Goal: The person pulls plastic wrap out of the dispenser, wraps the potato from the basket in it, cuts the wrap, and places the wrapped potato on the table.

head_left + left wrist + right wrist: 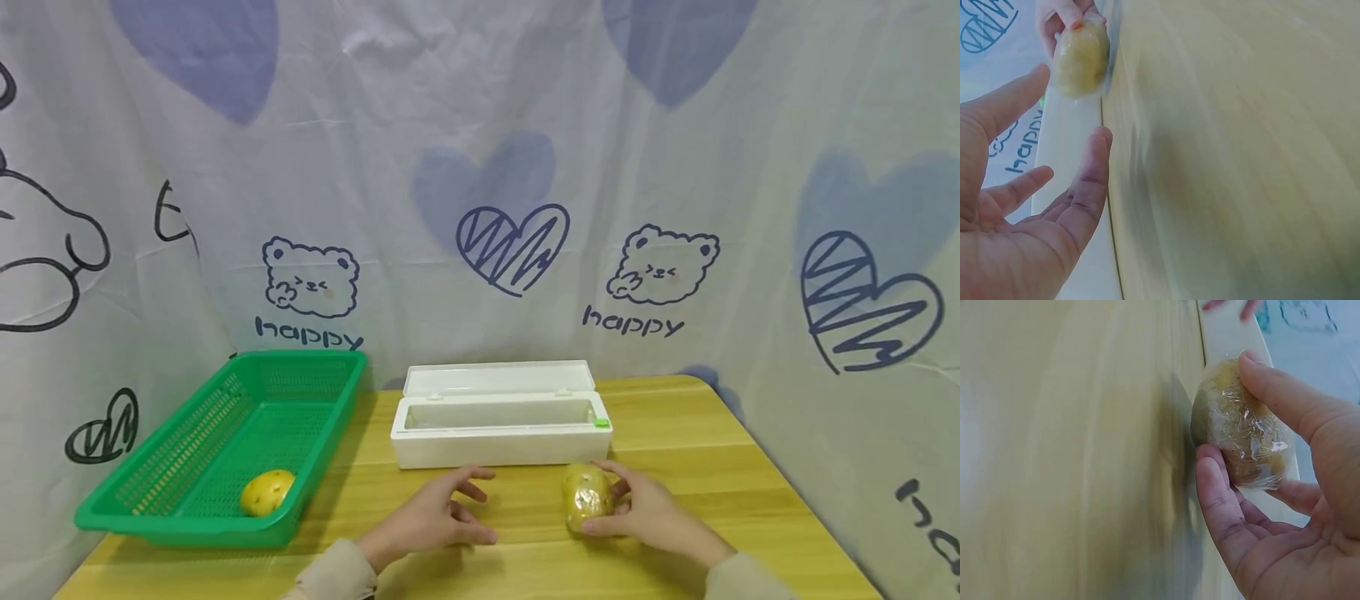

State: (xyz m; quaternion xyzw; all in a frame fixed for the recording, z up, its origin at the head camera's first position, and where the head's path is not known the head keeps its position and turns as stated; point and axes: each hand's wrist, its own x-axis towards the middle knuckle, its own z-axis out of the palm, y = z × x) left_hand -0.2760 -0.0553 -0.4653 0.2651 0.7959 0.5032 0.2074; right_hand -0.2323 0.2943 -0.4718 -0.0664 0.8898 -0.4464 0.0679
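Note:
A potato (586,497) wrapped in clear cling film is gripped by my right hand (651,514), just in front of the white box. The right wrist view shows the crinkled film on the potato (1241,428), with thumb and fingers around it. To the left, my left hand (431,518) is held over the table with fingers spread and slightly bent, touching nothing. In the left wrist view that hand (1035,206) stands apart from the wrapped potato (1082,59). A second potato (267,492) lies in the near right corner of the green basket (202,525).
A long white box (498,450) with its lid (498,380) raised stands behind my hands; a small green piece (602,423) sits at its right end. Everything stands on a wooden table (675,433). A printed curtain (480,333) hangs behind and at both sides.

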